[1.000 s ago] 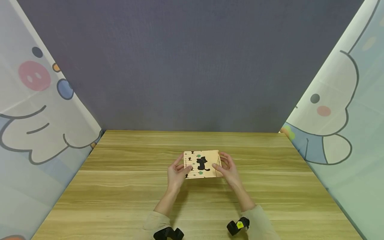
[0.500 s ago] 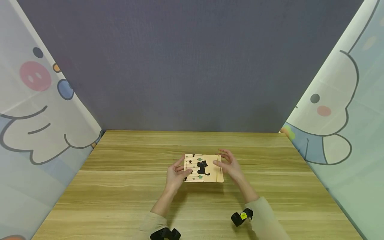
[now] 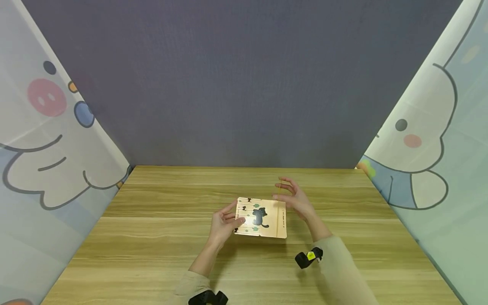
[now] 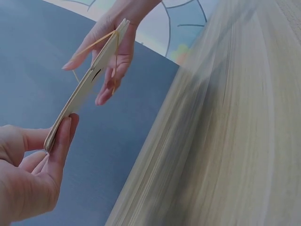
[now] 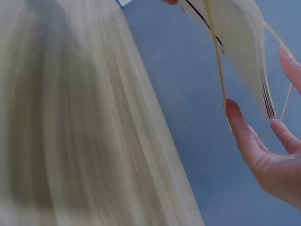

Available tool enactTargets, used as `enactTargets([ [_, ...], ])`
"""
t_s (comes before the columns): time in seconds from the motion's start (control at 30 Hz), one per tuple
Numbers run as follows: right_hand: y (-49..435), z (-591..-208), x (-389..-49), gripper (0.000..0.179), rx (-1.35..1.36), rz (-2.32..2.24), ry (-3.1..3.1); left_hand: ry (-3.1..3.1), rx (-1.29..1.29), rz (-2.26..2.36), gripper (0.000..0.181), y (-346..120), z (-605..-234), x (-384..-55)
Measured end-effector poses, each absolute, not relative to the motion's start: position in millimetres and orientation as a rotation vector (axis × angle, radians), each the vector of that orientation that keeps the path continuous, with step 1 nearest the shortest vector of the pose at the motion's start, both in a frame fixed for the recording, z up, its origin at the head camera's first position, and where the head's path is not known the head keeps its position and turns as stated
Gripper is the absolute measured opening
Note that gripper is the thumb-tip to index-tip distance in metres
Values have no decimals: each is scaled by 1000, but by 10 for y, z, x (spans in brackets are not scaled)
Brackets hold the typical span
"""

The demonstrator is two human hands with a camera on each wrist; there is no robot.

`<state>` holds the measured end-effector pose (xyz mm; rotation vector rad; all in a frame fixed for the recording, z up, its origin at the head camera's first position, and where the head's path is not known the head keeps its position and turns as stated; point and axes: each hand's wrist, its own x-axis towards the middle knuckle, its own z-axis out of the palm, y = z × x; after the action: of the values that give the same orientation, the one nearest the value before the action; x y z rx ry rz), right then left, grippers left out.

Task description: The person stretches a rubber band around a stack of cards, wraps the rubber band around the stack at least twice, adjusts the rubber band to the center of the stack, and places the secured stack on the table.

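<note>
My left hand (image 3: 222, 226) pinches the left end of a thin cream notebook (image 3: 271, 212) with a black cat on its cover, holding it above the table. A thin yellow rubber band (image 5: 218, 61) loops around the notebook near its right end. My right hand (image 3: 301, 203) is at the upper right corner, fingers and thumb spread inside the band. In the right wrist view the band runs over its fingertips, stretched beyond the notebook's edge, and one fingertip is close to or touching the page corner. The left wrist view shows the notebook (image 4: 84, 87) edge-on, nearly closed.
The wood-grain table (image 3: 160, 245) lies beneath both hands. Behind it rises a dark grey panel (image 3: 244, 84). Cartoon-printed cloths (image 3: 415, 152) hang at both sides. Black wrist cameras (image 3: 309, 257) sit on both sleeves.
My right hand has let go of the notebook's right end and moved up and away, pulling the rubber band out past the upper edge. The notebook has tilted slightly, its right end lower.
</note>
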<state>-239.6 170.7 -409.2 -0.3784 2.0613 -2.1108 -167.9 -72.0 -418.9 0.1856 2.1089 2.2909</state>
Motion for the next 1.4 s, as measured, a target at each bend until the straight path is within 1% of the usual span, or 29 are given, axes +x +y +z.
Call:
enactTargets([
  [0.2, 1726, -3985, -2467, 72, -465, -2136, 1958, 2076, 214, 2292, 58, -731, -4190, -1679],
  [0.4, 1734, -3928, -2524, 75, -490, -2166, 1897, 2052, 229, 2290, 59, -741, -4175, -1684],
  [0.67, 1719, -3901, -2543, 57, -497, -2287, 1848, 2053, 240, 2294, 60, -717, -4173, -1684],
  [0.9, 1682, -3870, -2514, 45, -442, -2348, 1824, 2048, 254, 2301, 59, -701, -4182, -1685],
  [1.17, 1676, -3774, -2491, 50, -410, -2287, 1734, 2069, 259, 2282, 59, -713, -4182, -1678],
  [1.4, 1696, -3676, -2465, 38, -434, -2300, 1507, 2086, 265, 2267, 59, -716, -4207, -1678],
])
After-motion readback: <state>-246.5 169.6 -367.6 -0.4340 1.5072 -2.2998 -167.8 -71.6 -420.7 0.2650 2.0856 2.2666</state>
